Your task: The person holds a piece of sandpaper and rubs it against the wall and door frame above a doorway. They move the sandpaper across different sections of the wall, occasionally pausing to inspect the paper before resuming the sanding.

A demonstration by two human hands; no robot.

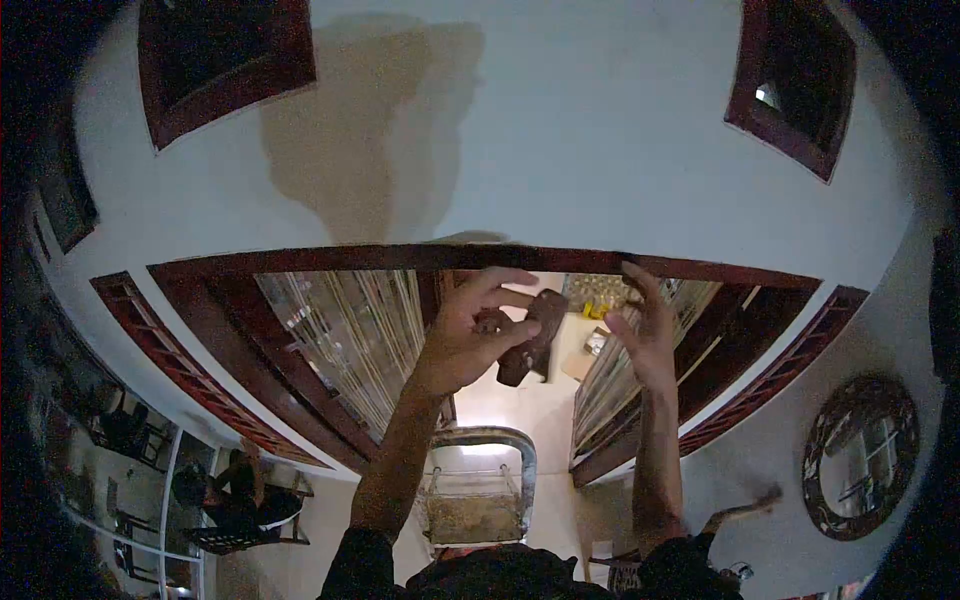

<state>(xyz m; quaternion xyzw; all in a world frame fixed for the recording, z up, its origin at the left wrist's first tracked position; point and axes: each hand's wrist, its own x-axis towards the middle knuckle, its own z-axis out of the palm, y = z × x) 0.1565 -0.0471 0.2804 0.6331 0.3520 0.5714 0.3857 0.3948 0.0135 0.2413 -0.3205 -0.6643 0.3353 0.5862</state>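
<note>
My left hand (pixel 462 340) is raised in front of the doorway, its thumb and fingers closed on a dark brown, block-like piece (pixel 522 362). The piece slants down to the left; its exact kind does not show. To the right, my right hand (pixel 648 335) is up at about the same height, apart from the piece. Its fingers are curved and spread, with nothing between them. Just above both hands runs the dark wooden top beam (pixel 560 260) of the door frame.
Pale hanging strips (pixel 350 330) cover the left door panel, with more strips (pixel 625 385) on the right. Below me stands a metal-framed chair or step (pixel 478 515) with a worn seat. A seated person (pixel 245 495) is at lower left. A round framed mirror (pixel 815 455) hangs right.
</note>
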